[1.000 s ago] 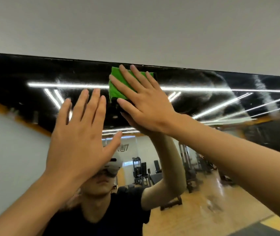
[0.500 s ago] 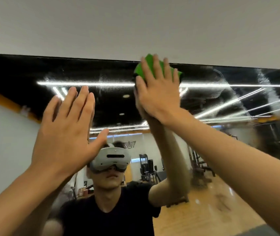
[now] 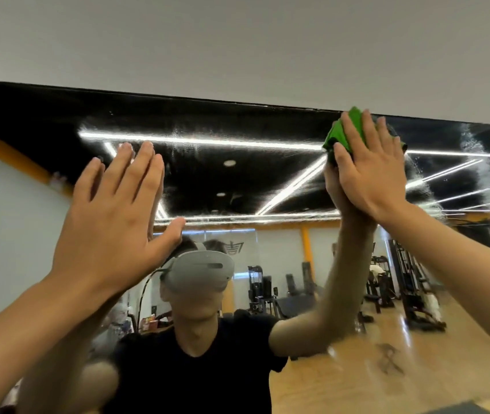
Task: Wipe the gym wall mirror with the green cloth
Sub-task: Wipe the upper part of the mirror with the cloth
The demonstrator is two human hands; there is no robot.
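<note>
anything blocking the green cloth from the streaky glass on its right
Nothing visible does. The right hand presses the green cloth on the mirror near its top edge; only smeared glass lies to its right. The left hand is on the other side.

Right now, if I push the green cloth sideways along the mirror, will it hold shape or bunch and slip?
Probably floppy: the green cloth is crumpled into folds under the right hand, so it likely bunches further. Likely light: flat fingers alone pin it to the mirror. On that smooth glass it may slide easily.

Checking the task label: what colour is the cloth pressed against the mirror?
The cloth is green; head view.
</note>
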